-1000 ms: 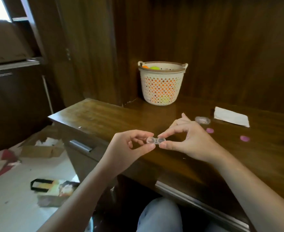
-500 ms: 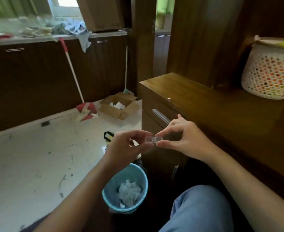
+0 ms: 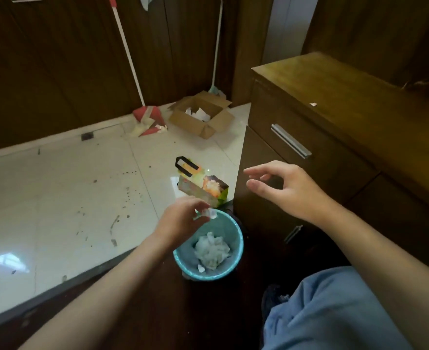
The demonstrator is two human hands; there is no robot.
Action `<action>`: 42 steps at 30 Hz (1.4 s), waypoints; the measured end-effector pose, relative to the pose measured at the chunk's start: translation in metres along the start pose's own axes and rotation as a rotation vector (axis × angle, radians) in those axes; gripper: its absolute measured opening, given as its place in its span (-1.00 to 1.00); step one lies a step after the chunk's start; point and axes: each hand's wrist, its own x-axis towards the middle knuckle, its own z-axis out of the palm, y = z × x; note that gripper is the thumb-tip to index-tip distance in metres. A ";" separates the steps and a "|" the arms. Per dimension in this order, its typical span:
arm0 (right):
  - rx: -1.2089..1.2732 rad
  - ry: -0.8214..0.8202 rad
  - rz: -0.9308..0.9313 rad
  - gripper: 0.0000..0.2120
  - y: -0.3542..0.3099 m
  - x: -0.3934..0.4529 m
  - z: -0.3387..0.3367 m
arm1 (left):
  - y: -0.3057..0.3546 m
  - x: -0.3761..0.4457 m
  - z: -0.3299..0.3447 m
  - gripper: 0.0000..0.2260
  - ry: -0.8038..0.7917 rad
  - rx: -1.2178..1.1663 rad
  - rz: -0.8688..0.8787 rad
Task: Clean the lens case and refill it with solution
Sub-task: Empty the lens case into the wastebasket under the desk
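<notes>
Apparently emptying step: left hand (image 3: 183,218) pinched the lens case (image 3: 209,213) over the bin (image 3: 236,251); right hand (image 3: 286,188) hung loose, holding nothing. Next: tip, shake out.

Left hand (image 3: 183,218): my forearm reaches forward, fingertips pinched around a small clear piece.
Right hand (image 3: 284,188): raised, fingers loosely spread and relaxed, gripping nothing.
</notes>
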 end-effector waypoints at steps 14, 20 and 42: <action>0.005 -0.077 0.039 -0.69 0.016 -0.022 -0.002 | -0.035 0.022 0.050 -0.66 -0.247 0.726 0.385; 0.031 -0.088 0.037 -0.64 0.022 -0.026 0.000 | -0.034 0.029 0.040 -0.65 -0.274 0.770 0.476; 0.082 -0.036 0.069 -0.59 0.037 -0.037 -0.009 | -0.026 0.009 0.039 -0.69 -0.244 0.745 0.458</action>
